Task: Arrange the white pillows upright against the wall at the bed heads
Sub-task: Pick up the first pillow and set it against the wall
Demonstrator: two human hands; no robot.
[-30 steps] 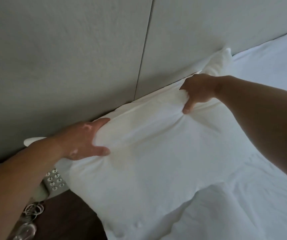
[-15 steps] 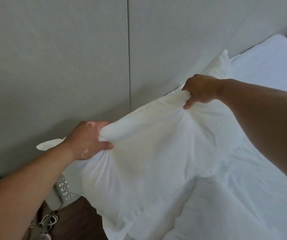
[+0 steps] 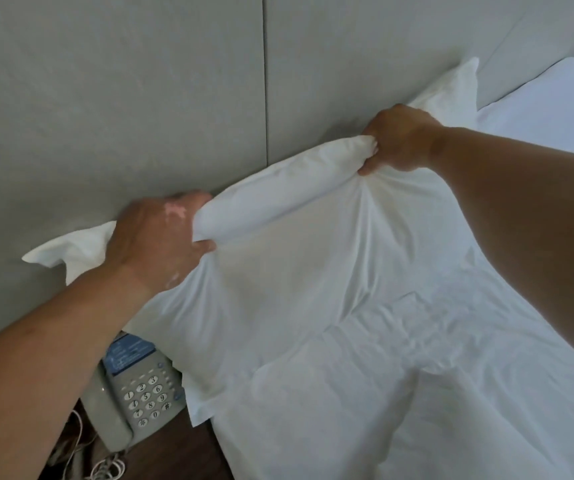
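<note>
The white pillow stands tilted at the bed head, its bunched top edge near the wall.

Soft daylight, slight wide-angle distortion

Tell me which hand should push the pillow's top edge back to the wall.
Left hand: it grips the pillow right beside the wall; the right hand holds farther out.
</note>
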